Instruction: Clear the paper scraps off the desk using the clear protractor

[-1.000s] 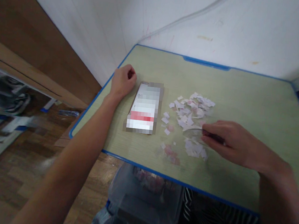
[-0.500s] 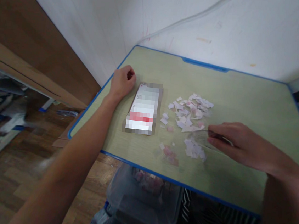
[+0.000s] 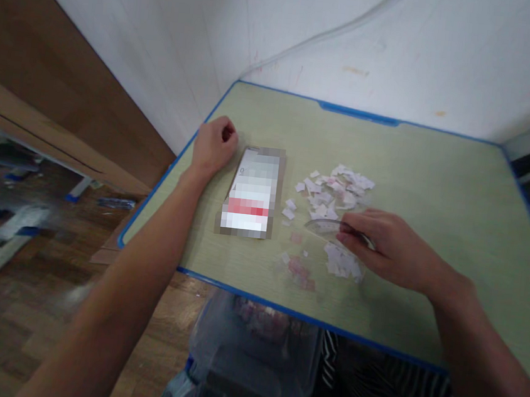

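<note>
My right hand [image 3: 374, 241] is closed around a pair of slim metal tweezers [image 3: 321, 226]. Their pointed end reaches left, low over the near side of a loose pile of torn white and pink paper scraps [image 3: 337, 187]. Just below the tweezers lies a smaller heap of white scraps [image 3: 342, 261], partly behind my fingers. Pink scraps [image 3: 299, 271] are gathered to its left. At the table's left edge rests my left hand [image 3: 214, 146], curled into a loose fist with nothing visible in it. Beside it a phone [image 3: 251, 191] lies with its screen lit and blurred out.
The pale green table [image 3: 437, 179] has a blue rim and stands against a white wall [image 3: 404, 49]. Below its front edge is a clear plastic bin [image 3: 256, 368] with pinkish scraps inside. A wooden panel [image 3: 71, 64] rises at the left.
My right hand has moved left with the tweezers, bringing their end further across the scraps. My left hand stays resting in place, and the view has shifted slightly.
</note>
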Available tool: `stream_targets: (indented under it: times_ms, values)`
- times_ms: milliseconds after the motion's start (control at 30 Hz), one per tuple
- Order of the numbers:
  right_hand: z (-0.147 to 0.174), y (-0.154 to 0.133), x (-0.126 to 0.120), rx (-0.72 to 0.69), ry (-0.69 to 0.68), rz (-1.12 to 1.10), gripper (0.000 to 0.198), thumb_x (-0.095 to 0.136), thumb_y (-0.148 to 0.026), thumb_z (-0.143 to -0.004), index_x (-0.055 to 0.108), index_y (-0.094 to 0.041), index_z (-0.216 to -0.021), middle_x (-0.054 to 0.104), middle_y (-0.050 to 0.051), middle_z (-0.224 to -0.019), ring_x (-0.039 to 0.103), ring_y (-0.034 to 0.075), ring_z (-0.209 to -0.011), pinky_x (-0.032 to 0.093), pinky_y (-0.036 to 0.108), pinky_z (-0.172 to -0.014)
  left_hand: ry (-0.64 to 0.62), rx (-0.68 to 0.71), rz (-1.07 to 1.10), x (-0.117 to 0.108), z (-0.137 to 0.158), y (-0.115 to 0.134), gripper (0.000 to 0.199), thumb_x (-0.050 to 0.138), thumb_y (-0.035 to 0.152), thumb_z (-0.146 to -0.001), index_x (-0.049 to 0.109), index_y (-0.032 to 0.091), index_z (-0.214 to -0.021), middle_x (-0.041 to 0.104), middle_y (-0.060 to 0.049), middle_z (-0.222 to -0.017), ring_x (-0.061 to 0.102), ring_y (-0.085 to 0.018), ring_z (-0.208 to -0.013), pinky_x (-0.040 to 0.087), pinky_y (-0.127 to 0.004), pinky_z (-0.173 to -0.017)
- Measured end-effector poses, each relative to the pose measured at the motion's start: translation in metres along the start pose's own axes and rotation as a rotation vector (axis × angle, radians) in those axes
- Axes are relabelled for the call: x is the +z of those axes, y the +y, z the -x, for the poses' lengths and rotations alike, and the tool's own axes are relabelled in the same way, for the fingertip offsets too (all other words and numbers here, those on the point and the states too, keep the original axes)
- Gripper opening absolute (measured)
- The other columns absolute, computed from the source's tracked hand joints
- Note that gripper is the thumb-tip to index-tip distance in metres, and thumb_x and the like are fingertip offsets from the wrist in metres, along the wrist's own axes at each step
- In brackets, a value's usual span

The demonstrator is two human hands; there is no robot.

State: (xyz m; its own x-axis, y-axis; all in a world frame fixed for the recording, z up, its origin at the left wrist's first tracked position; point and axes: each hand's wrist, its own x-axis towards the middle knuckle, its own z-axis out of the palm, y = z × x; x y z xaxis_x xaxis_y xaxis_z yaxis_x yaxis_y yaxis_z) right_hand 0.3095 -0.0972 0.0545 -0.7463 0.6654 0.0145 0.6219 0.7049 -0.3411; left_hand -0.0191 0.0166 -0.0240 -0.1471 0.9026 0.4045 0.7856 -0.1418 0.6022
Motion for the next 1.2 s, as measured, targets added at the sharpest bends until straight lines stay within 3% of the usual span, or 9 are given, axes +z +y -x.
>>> stream_targets:
  times_ms: [467,1200]
  values:
    - [0.009,-0.002,0.001,-0.084,-0.114,-0.042,0.026,0.039,-0.023,-0.092,0.04,-0.021,-0.066,0.047,0.0,-0.058,0.045,0.015,-0.056,0.027,0.028,-0.056,0.017,-0.015,-0.028,-0.001,0.003,0.011,0.006,0.049,0.017,-0.074,0.051,0.021,-0.069,0.055,-0.002,-0.065,0.053,-0.015,-0.069,0.044,-0.029,-0.069]
    - [0.013,-0.003,-0.003,-0.071,-0.178,-0.064,0.025,0.039,-0.022,-0.093,0.04,-0.021,-0.068,0.049,0.001,-0.06,0.047,0.015,-0.058,0.028,0.029,-0.059,0.007,-0.01,0.018,0.0,0.001,0.005,0.003,0.052,0.02,-0.074,0.052,0.021,-0.072,0.057,-0.003,-0.068,0.059,-0.018,-0.08,0.046,-0.032,-0.076]
